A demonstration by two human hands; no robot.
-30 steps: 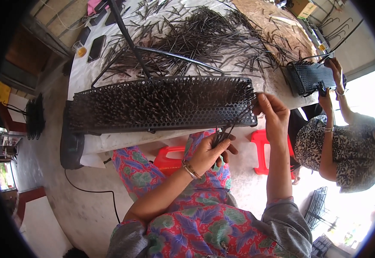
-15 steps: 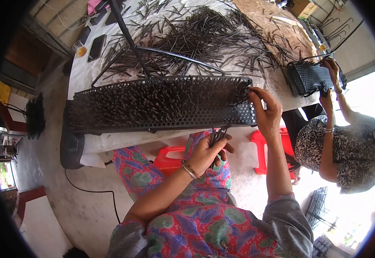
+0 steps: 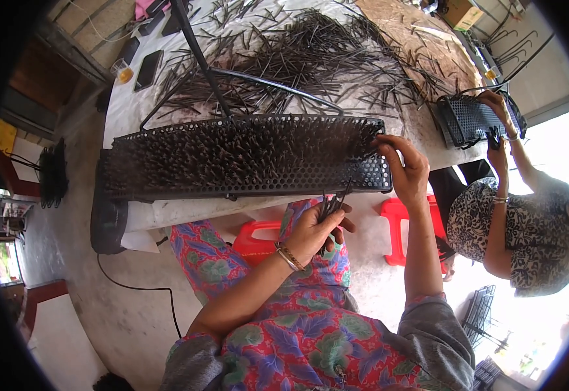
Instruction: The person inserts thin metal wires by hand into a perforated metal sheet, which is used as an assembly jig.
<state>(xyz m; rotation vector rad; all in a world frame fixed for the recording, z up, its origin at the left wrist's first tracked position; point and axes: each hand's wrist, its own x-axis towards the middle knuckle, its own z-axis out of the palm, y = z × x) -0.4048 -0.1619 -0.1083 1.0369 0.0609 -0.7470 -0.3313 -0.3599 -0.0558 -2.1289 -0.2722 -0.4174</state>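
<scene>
A long black perforated panel (image 3: 297, 176) lies along the near table edge, its holes packed with thin upright black strips (image 3: 232, 146). Bare holes show along its front side and at its right end. My right hand (image 3: 407, 171) is at the panel's upper right corner, thumb and fingertips closed against the last strips there; what they pinch is too small to make out. Lower down, in front of the panel and over my lap, my left hand (image 3: 316, 233) grips a small bunch of black strips (image 3: 331, 207) pointing upward.
Loose black strips (image 3: 317, 45) are heaped across the table behind the panel. A metal frame (image 3: 278, 88) rises at its back. At right a co-worker handles a smaller perforated panel (image 3: 467, 124). Red stools (image 3: 395, 231), a phone (image 3: 147, 70) and a cup (image 3: 123, 73) are nearby.
My right fingertips have shifted slightly left and down into the strips at the panel's corner. My left hand stays in place. The co-worker's upper hand has moved a little left.
</scene>
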